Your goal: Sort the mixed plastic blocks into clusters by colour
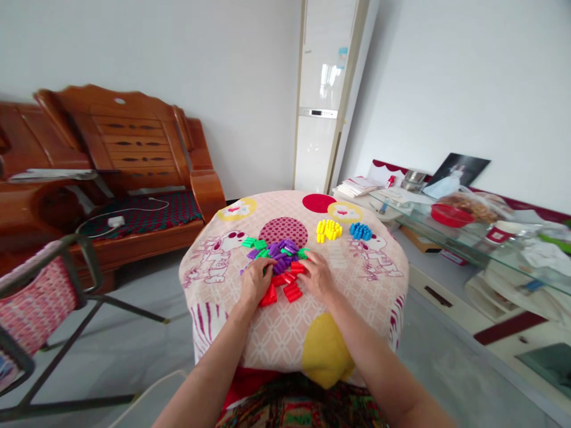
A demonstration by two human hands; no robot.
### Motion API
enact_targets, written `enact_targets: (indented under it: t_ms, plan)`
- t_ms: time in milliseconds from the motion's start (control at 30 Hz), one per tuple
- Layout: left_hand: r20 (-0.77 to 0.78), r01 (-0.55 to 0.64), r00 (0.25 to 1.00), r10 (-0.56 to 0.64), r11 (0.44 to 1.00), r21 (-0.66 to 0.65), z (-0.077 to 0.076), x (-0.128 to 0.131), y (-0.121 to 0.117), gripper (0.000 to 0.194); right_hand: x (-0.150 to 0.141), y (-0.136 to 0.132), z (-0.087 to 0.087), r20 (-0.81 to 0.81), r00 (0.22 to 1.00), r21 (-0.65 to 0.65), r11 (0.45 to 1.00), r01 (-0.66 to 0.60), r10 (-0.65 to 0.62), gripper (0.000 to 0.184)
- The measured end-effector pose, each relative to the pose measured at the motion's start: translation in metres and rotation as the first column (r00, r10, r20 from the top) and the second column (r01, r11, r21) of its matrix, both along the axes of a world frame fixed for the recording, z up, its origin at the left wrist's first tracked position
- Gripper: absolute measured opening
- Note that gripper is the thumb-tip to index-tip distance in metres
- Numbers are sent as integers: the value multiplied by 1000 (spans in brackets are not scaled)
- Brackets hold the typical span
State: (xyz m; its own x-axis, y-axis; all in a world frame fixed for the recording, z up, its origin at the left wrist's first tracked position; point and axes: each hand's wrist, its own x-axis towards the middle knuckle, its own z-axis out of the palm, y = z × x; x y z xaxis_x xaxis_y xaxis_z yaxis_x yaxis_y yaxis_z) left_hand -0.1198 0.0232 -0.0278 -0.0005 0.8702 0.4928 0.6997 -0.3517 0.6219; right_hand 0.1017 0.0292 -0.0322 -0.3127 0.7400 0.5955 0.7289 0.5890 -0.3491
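On the cloth-covered round table, a heap of small purple plastic pieces (282, 254) lies between my hands, with green pieces (253, 243) mixed in at its edges. Red pieces (292, 292) lie on the near side of the heap, some in short rows. My left hand (257, 278) rests at the heap's left side with its fingers curled down; whatever is under the fingertips is hidden. At the right side, the thumb and fingers of my right hand (317, 274) close around a few red pieces at the heap's edge.
Farther right on the tablecloth (285, 333) stand a yellow group (329, 230) and a blue group (360, 231) of similar pieces. A glass-topped cabinet (473, 238) with clutter is at the right. A wooden sofa (134, 154) and a folding chair (40, 297) are at the left.
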Motion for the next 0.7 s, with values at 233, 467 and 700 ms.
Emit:
enact_targets:
  t_ms: [233,467,700]
  plan:
    - [-14,13,1000,-13,1000,28,-2,-4,4,26,4,-4,5,-185,982,115,992,47,-25,24]
    - [-13,40,999,-40,998,37,1,-3,0,26,54,-3,11,-458,700,-249,835,491,-548,32]
    - [-18,50,999,-49,998,45,1,-2,-1,27,67,-3,27,-167,620,-288,640,713,-766,34]
